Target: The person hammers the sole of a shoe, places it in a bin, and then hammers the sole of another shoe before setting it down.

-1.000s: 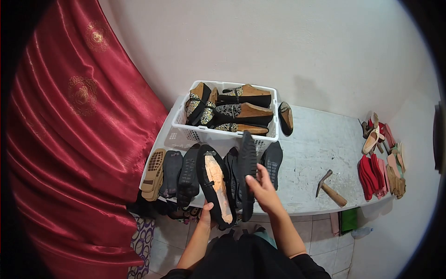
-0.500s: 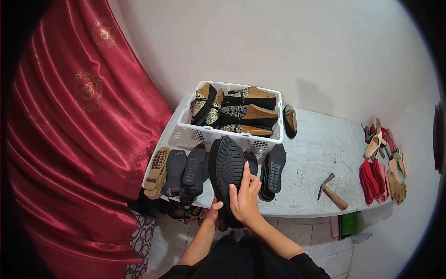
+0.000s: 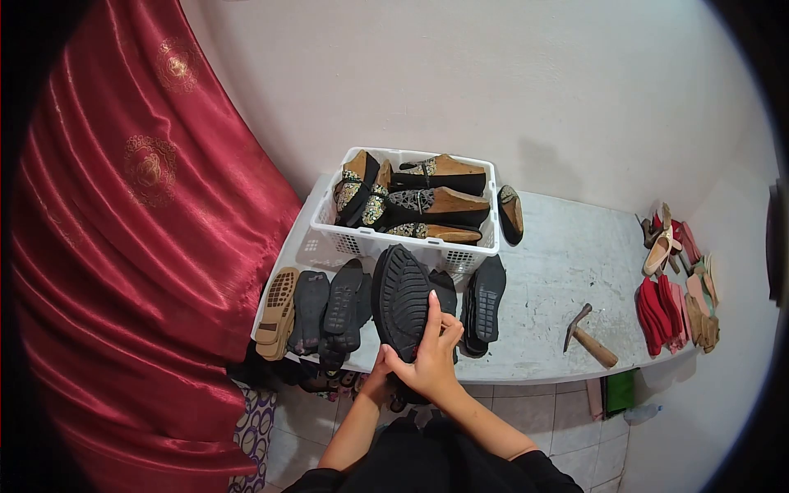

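Note:
A black shoe sole with curved ridges is held upright in front of me, tread side facing me. My right hand grips its lower right part, index finger stretched along the edge and thumb across the tread. My left hand is closed around the lower left side, its fingers mostly hidden behind the sole and my right hand. Behind the sole, more black soles are stacked on the table's near side. Left of it lie other black soles and a tan pair.
A white plastic basket with several black shoes on wooden lasts stands on the white table. One black shoe lies beside it. A hammer rests to the right, near red insoles. A red curtain hangs at left.
My right thumb has moved down and left across the lower tread. The right hand has shifted slightly lower on the sole, which stays upright in both hands.

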A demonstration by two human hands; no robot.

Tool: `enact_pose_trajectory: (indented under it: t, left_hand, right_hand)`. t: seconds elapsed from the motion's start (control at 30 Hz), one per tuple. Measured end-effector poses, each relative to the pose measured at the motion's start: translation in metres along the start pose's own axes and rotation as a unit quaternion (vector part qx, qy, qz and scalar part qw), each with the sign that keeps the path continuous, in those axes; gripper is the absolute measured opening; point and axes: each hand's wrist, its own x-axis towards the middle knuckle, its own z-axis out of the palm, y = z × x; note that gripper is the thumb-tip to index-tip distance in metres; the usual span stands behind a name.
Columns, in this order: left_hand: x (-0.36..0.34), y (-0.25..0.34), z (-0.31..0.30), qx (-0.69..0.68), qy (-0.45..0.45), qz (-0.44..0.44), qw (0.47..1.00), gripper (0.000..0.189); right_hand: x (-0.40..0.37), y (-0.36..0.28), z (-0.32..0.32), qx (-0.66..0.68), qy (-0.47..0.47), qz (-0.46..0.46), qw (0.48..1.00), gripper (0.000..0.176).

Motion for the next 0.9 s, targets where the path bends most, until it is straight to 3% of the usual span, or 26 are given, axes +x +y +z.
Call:
enact_pose_trajectory:
  t: [0.43, 0.5, 0.53, 0.57, 0.63, 0.67, 0.73, 0.9]
  left_hand:
    - [0.013, 0.008, 0.022, -0.018, -0.093, 0.059, 0.994, 0.073]
    - [0.017, 0.005, 0.026, -0.021, -0.118, 0.066, 0.991, 0.075]
    - [0.019, 0.004, 0.028, -0.023, -0.129, 0.07, 0.989, 0.076]
    - [0.021, 0.004, 0.031, -0.025, -0.14, 0.076, 0.987, 0.076]
    - [0.023, 0.004, 0.042, -0.023, -0.119, 0.042, 0.992, 0.086]
    - [0.023, 0.005, 0.052, -0.022, -0.124, 0.039, 0.991, 0.086]
    - [0.021, 0.007, 0.075, -0.008, -0.125, 0.096, 0.988, 0.089]
    - [0.035, -0.004, 0.088, -0.012, -0.159, 0.092, 0.983, 0.091]
  right_hand:
    - [0.003, 0.003, -0.005, -0.061, 0.024, 0.019, 0.998, 0.093]
    - [0.006, 0.024, -0.007, 0.138, -0.027, 0.055, 0.989, 0.088]
    - [0.007, 0.034, -0.01, 0.223, -0.048, 0.123, 0.966, 0.083]
    - [0.011, 0.041, -0.012, 0.425, -0.037, 0.169, 0.889, 0.079]
    - [0.006, 0.051, -0.024, 0.35, -0.007, 0.177, 0.92, 0.077]
    - [0.004, 0.054, -0.031, 0.256, -0.003, 0.132, 0.958, 0.074]
    - [-0.003, 0.051, -0.034, 0.256, -0.021, 0.128, 0.958, 0.073]
    - [-0.01, 0.043, -0.053, 0.154, -0.055, 0.087, 0.983, 0.073]
